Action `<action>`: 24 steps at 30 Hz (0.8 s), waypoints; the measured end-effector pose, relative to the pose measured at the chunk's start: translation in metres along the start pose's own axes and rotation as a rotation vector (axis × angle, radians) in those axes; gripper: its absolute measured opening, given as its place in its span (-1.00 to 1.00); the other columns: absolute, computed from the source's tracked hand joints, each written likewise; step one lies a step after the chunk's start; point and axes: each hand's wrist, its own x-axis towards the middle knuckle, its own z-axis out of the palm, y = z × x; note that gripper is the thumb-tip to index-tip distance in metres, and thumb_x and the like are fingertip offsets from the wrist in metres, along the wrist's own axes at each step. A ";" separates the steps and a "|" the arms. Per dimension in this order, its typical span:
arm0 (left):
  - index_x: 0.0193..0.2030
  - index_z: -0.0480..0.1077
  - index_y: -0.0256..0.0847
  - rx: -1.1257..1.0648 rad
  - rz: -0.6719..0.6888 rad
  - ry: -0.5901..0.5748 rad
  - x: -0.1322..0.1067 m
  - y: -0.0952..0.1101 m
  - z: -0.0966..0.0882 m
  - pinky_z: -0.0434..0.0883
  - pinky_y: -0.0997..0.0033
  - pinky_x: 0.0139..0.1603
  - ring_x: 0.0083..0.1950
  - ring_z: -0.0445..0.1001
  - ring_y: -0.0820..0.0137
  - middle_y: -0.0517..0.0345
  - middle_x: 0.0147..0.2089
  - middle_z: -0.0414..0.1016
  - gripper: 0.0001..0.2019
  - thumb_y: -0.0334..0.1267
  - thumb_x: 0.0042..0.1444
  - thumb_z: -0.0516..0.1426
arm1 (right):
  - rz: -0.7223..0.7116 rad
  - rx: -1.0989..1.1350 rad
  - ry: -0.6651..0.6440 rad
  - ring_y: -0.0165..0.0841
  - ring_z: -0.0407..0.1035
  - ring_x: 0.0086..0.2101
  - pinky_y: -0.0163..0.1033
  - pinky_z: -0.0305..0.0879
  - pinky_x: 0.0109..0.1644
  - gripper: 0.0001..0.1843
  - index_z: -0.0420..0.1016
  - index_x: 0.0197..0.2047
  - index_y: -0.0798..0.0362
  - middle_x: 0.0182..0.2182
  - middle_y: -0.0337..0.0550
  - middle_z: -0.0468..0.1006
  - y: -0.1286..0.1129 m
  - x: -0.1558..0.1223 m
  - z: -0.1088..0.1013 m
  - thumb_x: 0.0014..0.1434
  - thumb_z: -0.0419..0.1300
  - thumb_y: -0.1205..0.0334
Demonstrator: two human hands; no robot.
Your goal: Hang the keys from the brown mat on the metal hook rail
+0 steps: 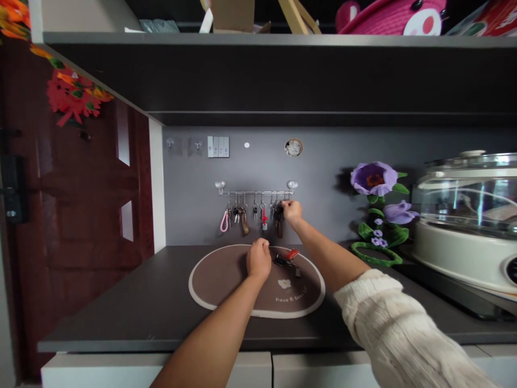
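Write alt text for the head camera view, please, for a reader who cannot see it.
A person's right hand touches keys hanging from a metal wall rail; the left hand rests on a brown oval mat beside a red fob.

Dim indoor light, soft shadow point(343, 186) by purple flower point(374, 179), glare on glass lid point(464, 199), bowed edges

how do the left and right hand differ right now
The left hand is down at the round brown placemat, near a red key fob, while the right hand is raised at the steel hook rail, by the dark keys hanging there. The left forearm is bare to the edge of view; the right forearm runs into a cream knit sleeve. Both hands are bare, with curled fingers.
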 end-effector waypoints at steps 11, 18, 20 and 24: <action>-0.33 0.35 -0.21 0.010 -0.006 0.009 0.000 -0.001 0.000 0.20 0.46 -0.27 -0.27 0.37 0.40 0.06 -0.32 0.45 -0.76 -0.30 0.12 -0.13 | -0.027 -0.013 0.015 -0.40 0.33 -0.42 -0.35 0.17 -0.32 -0.78 0.46 -0.38 0.13 -0.41 -0.07 0.51 0.011 -0.005 0.005 0.00 0.03 0.23; -0.33 0.35 -0.22 -0.010 -0.021 0.009 0.001 -0.003 0.001 0.20 0.46 -0.29 -0.30 0.37 0.40 0.06 -0.32 0.45 -0.76 -0.30 0.12 -0.13 | -0.044 -0.044 -0.031 -0.42 0.33 -0.43 -0.36 0.18 -0.31 -0.75 0.47 -0.35 0.14 -0.44 -0.11 0.51 0.013 -0.007 0.004 0.02 0.00 0.24; -0.32 0.35 -0.22 -0.015 -0.022 0.017 0.001 -0.004 0.002 0.20 0.47 -0.28 -0.30 0.37 0.41 0.06 -0.32 0.44 -0.76 -0.30 0.12 -0.12 | -0.055 -0.076 -0.049 -0.41 0.34 -0.41 -0.36 0.18 -0.29 -0.75 0.47 -0.35 0.14 -0.43 -0.10 0.51 0.012 -0.011 -0.001 0.03 0.00 0.24; -0.32 0.36 -0.23 -0.031 -0.025 0.022 0.003 -0.005 0.002 0.21 0.47 -0.27 -0.29 0.37 0.41 0.05 -0.33 0.44 -0.76 -0.29 0.12 -0.12 | -0.060 -0.130 -0.062 -0.36 0.36 -0.33 -0.32 0.19 -0.22 -0.75 0.48 -0.32 0.15 -0.35 -0.04 0.52 0.005 -0.022 -0.014 0.03 0.01 0.25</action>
